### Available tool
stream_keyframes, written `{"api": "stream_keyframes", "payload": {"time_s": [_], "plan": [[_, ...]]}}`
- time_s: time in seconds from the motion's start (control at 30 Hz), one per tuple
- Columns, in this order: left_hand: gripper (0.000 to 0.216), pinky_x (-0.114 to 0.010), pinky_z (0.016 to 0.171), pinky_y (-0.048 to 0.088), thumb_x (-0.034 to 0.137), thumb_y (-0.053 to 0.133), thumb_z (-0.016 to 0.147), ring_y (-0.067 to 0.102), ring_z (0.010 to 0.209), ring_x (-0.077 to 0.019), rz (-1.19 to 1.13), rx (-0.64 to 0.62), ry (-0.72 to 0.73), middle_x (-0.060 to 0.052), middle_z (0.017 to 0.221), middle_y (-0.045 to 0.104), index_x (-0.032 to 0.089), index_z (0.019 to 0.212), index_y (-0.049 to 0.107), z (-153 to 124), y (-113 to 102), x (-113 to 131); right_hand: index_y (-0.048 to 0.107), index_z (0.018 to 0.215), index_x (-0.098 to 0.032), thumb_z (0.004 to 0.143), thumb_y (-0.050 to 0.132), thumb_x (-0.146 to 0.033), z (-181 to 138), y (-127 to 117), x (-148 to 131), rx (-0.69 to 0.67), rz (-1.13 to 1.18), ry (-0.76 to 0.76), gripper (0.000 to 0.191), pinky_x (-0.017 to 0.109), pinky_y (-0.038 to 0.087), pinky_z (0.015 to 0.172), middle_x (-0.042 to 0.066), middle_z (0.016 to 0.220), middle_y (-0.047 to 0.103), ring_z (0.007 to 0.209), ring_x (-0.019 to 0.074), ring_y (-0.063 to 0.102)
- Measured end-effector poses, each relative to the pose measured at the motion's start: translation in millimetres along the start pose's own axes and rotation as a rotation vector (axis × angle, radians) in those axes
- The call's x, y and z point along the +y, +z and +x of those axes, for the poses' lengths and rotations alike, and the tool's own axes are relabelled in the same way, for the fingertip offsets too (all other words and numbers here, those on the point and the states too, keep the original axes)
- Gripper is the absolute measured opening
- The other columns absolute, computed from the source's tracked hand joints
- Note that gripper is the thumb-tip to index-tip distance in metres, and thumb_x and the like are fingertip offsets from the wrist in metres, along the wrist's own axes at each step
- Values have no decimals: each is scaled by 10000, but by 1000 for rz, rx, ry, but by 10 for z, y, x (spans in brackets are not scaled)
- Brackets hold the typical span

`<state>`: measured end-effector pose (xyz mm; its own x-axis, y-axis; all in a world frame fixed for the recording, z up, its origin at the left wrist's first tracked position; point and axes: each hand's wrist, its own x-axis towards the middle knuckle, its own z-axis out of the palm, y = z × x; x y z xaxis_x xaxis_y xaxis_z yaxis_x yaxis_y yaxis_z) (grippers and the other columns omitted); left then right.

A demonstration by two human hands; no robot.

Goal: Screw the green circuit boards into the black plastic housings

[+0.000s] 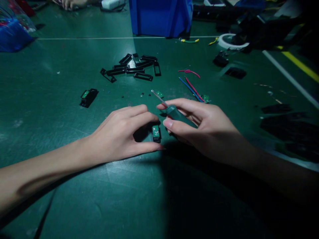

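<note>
A small black housing with a green circuit board on top [156,131] sits on the table between the thumb and fingers of my left hand [122,131], which closes on it from both ends. My right hand [204,126] grips a screwdriver [180,116] by its dark green handle. Its thin metal shaft points up and to the left, its tip above the table and apart from the housing. Another black piece with a green board [87,97] lies to the left. Just beyond the screwdriver is a loose green board [159,94].
Several black rectangular frames [134,70] lie in a loose pile ahead. Red and blue wires [190,88] are to their right. A blue bin [160,16] stands at the back, a white tape roll [233,41] right of it. Another person's hand [71,3] shows at the top left.
</note>
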<state>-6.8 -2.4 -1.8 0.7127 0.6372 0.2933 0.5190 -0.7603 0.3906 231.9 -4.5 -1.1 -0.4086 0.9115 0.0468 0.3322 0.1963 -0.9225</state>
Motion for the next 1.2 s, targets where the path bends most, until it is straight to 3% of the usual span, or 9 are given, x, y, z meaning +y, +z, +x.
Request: {"api": "stream_keyframes", "payload": {"time_s": [0.27, 0.5, 0.83, 1.2], "plan": [[305, -268, 709, 470, 380, 748, 940, 617, 798, -146, -108, 89, 15, -45, 962, 684, 171, 1151, 676, 1, -8, 32, 723, 1265, -271, 942, 699, -304, -15, -9, -27, -54, -132, -22, 326, 325, 542, 868, 1, 1227, 767, 1112, 251, 708], [241, -270, 772, 479, 285, 746, 923, 623, 867, -146, -148, 49, 11, -42, 996, 676, 157, 1113, 671, -2, -1, 38, 727, 1173, -238, 904, 724, -296, 2, -8, -66, -69, -157, -44, 276, 287, 515, 764, -17, 962, 759, 844, 176, 694], [190, -217, 786, 459, 246, 725, 952, 615, 875, -107, -139, 12, 5, -24, 1004, 679, 135, 1097, 671, 3, -4, 48, 724, 1168, -230, 871, 727, -216, 4, 10, -75, -64, -178, -75, 298, 252, 517, 761, -34, 974, 765, 843, 148, 684], [188, -225, 746, 453, 272, 710, 959, 599, 821, -99, -147, -7, -33, -8, 986, 683, 147, 1086, 652, 14, -12, 47, 719, 1247, -219, 910, 716, -274, -14, 0, -25, -65, -257, -153, 342, 269, 533, 830, -15, 1012, 766, 854, 155, 676]]}}
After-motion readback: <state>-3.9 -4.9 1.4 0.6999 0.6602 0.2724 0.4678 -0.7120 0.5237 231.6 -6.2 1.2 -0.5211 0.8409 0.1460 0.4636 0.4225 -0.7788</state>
